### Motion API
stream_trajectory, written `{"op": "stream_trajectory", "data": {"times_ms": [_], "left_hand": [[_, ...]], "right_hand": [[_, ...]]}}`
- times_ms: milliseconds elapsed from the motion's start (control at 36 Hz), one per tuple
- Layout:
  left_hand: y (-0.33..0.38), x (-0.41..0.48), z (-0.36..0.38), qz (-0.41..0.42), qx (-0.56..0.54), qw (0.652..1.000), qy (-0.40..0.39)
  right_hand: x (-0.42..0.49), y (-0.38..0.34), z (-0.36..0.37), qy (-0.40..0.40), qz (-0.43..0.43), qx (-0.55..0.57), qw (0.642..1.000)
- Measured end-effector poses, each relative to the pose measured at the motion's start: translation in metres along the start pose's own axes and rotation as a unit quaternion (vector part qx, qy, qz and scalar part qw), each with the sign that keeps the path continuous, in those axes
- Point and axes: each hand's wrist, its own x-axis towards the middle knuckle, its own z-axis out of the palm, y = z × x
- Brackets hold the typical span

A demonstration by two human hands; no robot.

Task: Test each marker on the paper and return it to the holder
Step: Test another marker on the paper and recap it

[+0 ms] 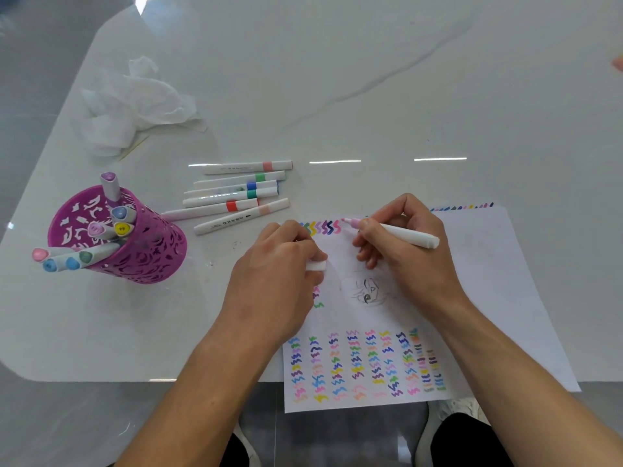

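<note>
My right hand (408,251) grips an uncapped white marker (401,234) with a pink tip, and the tip touches the top edge of the white paper (488,281) beside a row of coloured zigzags. My left hand (279,274) rests on the paper's left part, its fingers curled round a white marker cap (317,265). A purple cut-out holder (135,241) stands at the left with several capped markers in it. Several white markers (236,197) lie loose on the table between the holder and the paper.
Crumpled white tissue (135,102) lies at the back left of the white marble table (337,79). The paper overhangs the table's front edge. Columns of coloured test marks and a small pencil sketch (369,291) cover the sheet.
</note>
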Motion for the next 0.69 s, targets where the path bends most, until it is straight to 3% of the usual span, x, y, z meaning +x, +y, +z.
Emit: {"op": "stream_trajectory", "data": {"times_ms": [194, 361, 472, 611, 694], "left_hand": [[-0.001, 0.000, -0.003, 0.011, 0.017, 1.000, 0.018], [0.000, 0.003, -0.007, 0.006, -0.034, 0.997, 0.062], [0.000, 0.006, -0.011, -0.028, -0.085, 0.995, 0.049], [0.002, 0.009, -0.015, -0.066, -0.198, 0.977, 0.038], [0.005, 0.008, -0.016, -0.106, -0.338, 0.934, 0.040]], "right_hand": [[-0.005, -0.007, 0.002, 0.016, -0.007, 0.055, 0.998], [-0.006, -0.015, 0.003, 0.020, -0.046, 0.038, 0.998], [-0.005, -0.019, 0.002, 0.034, -0.060, 0.038, 0.997], [-0.003, -0.027, -0.001, 0.031, -0.048, 0.115, 0.992], [-0.003, -0.032, -0.003, 0.022, -0.039, 0.147, 0.988]]}}
